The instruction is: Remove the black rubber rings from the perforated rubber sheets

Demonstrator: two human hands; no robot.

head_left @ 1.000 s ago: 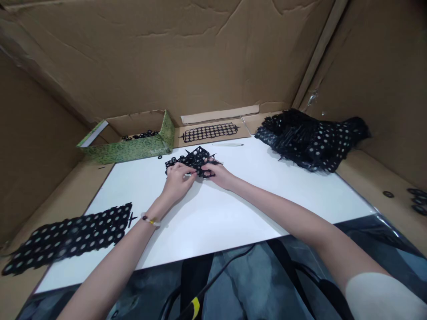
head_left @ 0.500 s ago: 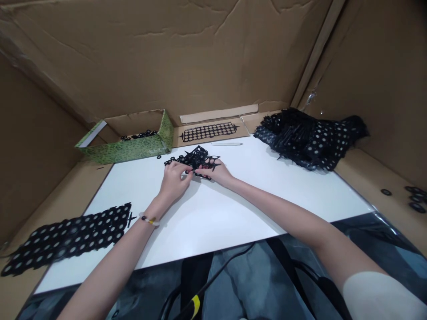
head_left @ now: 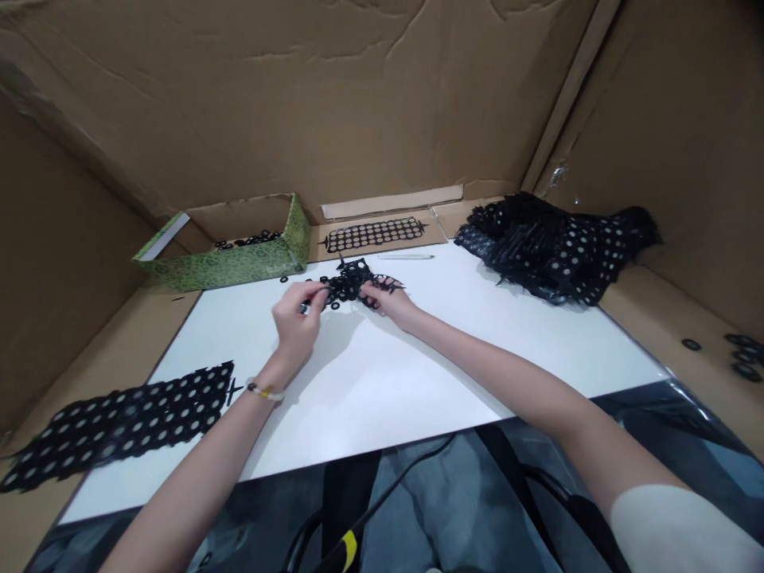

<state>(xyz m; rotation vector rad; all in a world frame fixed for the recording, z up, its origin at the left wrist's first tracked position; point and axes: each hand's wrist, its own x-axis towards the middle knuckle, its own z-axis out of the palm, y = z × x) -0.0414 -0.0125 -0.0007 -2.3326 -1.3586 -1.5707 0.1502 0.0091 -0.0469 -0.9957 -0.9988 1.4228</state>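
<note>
- While my left grip [head_left: 295,314] pinches thumb and fingertips together at the edge of the crumpled black perforated rubber web [head_left: 352,280], I cannot tell whether anything sits between them.
- My right grip [head_left: 387,306] is closed on the web's right side, fingers curled over it.
- That web lies on the white board surface [head_left: 418,382], towards its far edge, just in front of my hands.
- It looks light, soft and floppy, with thin strips that could snag or tear; I'd judge a wider stretch of it safer to hold than one narrow strip.
- Loose small black rubber rings [head_left: 284,279] lie just left of the web.
- An open green patterned cardboard box [head_left: 220,272] holds a scatter of black rings [head_left: 247,239] along its floor.
- Beyond the surface lies a flat punched black sheet [head_left: 373,235]; a heaped black punched pile [head_left: 549,251] sits far right, and another punched black strip [head_left: 119,426] lies left.
</note>
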